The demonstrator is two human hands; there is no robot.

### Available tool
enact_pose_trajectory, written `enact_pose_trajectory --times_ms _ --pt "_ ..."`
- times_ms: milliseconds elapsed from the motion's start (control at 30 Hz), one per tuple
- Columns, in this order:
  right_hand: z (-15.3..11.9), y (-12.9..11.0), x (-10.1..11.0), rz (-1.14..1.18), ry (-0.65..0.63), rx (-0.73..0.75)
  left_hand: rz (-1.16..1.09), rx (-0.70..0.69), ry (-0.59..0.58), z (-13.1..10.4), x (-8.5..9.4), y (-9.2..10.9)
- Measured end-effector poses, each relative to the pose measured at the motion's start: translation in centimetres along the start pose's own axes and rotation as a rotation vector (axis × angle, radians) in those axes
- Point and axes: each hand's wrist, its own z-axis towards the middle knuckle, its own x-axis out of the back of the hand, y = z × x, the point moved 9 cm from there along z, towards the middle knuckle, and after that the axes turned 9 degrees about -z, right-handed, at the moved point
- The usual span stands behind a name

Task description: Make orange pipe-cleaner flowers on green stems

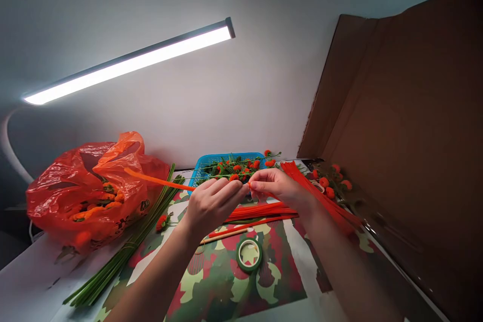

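My left hand (216, 202) is closed round an orange fuzzy stem (160, 181), whose long end sticks out to the left. My right hand (274, 185) pinches at the stem's other end, and the two hands' fingertips nearly meet. Behind them is a blue basket (193, 179) with small orange flowers (237, 167) and green stems. Below my hands lie red fuzzy stems (264, 210) and a thin wooden stick (226, 235). Nearer on the patterned mat (226, 292) rests a roll of green tape (238, 255).
A red plastic bag (151, 161) with orange pieces stands at the left. Beside it lies a bundle of green stems (121, 256). A lit lamp (132, 63) hangs above. Cardboard (407, 110) rises at the right, with more orange flowers (329, 192) near its foot.
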Motion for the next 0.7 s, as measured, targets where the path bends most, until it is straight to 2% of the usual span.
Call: enact_pose_trajectory --times_ms 167,267,333,433,500,567,633,700 --pt "0.5 1.1 -0.3 0.101 -0.016 -0.047 -0.065 0.088 -0.061 -0.2 -1.0 -0.7" --pt "0.3 -0.2 0.2 -0.012 0.100 0.022 -0.105 0.146 0.005 -0.1 -0.8 -1.0" --pt "-0.4 -2.1 0.7 -0.169 0.242 0.128 -0.220 0.323 0.057 -0.1 -0.6 -2.2" --pt "-2.3 -5.7 0.3 -0.496 0.399 0.351 -0.617 0.753 0.072 -1.3 -1.6 -4.9" --pt "-3.6 -7.8 -1.0 -0.732 0.418 0.537 -1.008 1.028 -0.019 -2.8 -3.8 -5.5" --pt "-4.3 -8.7 -2.3 -0.918 0.397 0.649 -1.323 1.182 -0.161 -3.8 -5.7 -4.8" --pt "-4.1 -8.5 -2.5 -0.994 0.383 0.632 -1.391 1.197 -0.234 -4.1 -6.3 -4.7" --pt "-3.4 -7.5 -1.6 -0.934 0.390 0.527 -1.179 1.102 -0.168 -3.8 -5.6 -5.6"
